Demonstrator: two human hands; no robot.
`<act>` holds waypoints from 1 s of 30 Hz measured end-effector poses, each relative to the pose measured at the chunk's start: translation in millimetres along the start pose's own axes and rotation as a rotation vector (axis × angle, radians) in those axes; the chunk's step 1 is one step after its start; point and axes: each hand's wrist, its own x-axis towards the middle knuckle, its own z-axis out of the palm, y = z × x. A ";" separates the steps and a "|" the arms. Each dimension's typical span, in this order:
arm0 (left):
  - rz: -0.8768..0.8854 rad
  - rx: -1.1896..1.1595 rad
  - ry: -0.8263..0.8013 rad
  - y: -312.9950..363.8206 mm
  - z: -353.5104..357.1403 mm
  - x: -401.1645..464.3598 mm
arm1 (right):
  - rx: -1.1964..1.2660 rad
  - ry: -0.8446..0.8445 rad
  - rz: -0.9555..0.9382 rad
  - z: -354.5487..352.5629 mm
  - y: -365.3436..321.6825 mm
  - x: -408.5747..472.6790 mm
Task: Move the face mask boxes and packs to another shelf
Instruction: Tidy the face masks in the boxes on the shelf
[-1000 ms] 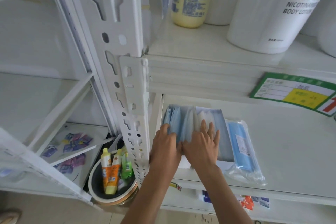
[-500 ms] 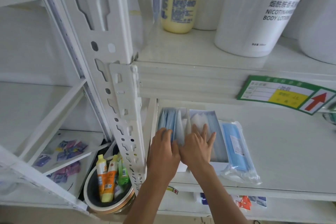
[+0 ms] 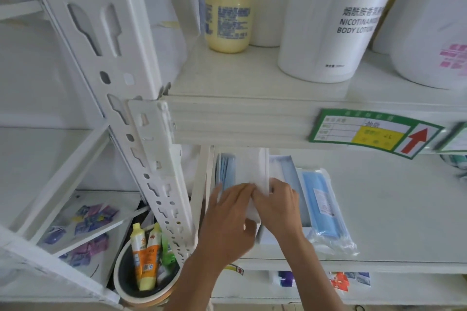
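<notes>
Mask pack (image 3: 252,179) gripped by left hand (image 3: 227,219) and right hand (image 3: 280,207).

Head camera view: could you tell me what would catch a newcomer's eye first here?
Both hands, the left hand and right hand, grip a white mask box at the left end of the lower shelf. Beside it lies a blue mask pack. Above, a large white body lotion tub stands.

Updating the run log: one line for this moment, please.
stage: lifting white mask box | left hand: grips box | right hand: grips box | blue mask pack: lying on shelf
</notes>
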 end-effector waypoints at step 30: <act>-0.385 0.000 0.043 67.2 -24.7 20.0 | -0.689 0.056 -0.392 -12.0 66.8 10.2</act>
